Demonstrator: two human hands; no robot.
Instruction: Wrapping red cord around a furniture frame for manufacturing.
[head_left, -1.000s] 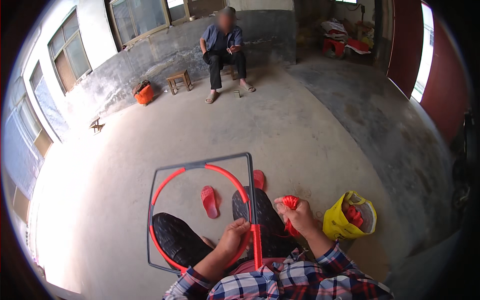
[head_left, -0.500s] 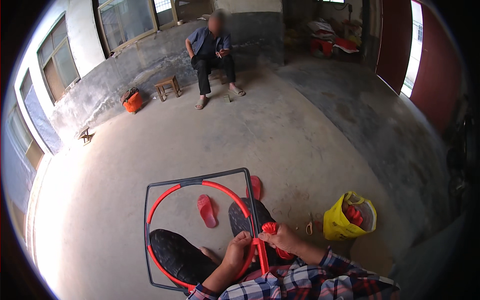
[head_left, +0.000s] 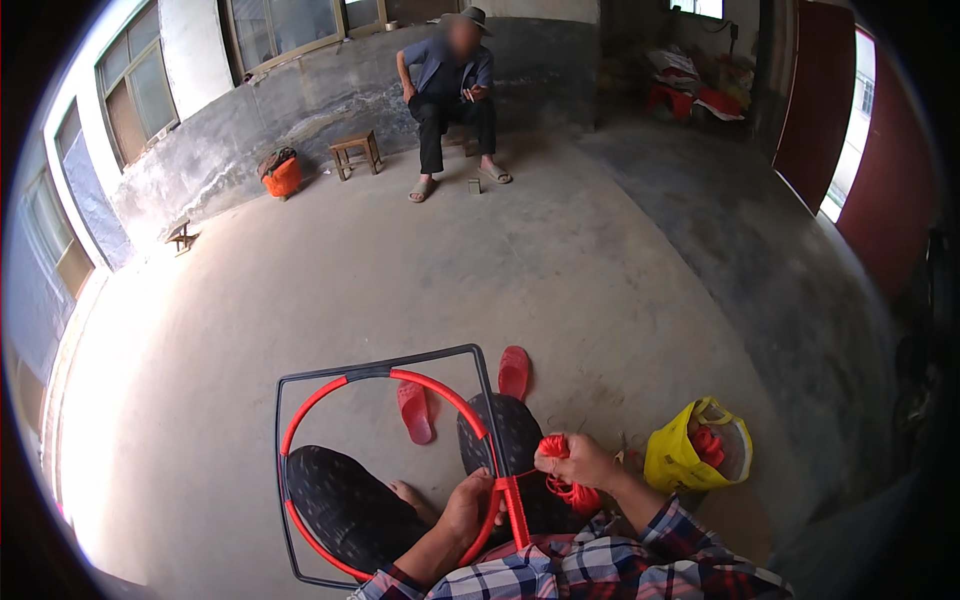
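Observation:
A black rectangular frame [head_left: 420,355] with a ring [head_left: 303,412] wrapped largely in red cord inside it rests over my lap. My left hand [head_left: 466,508] is closed around the ring's right side, by the frame's side bar. Beside it, tight turns of red cord [head_left: 514,512] cover the bar. Held in my right hand [head_left: 582,463], just right of the bar, is a bundle of red cord [head_left: 553,447]. A thin strand runs from the bundle to the wrapped part. More loose loops hang below this hand. The left fingertips are partly hidden.
To the right stands a yellow bag [head_left: 672,458] with red material inside. Red slippers [head_left: 514,373] lie in front of my knees. Against the far wall, a person [head_left: 450,85] sits near a wooden stool [head_left: 355,154] and an orange bucket [head_left: 283,178].
My right hand has drawn away from the frame to the right with the cord bundle, and a strand now shows between them. The frame has shifted slightly left. The whole view has tilted a little.

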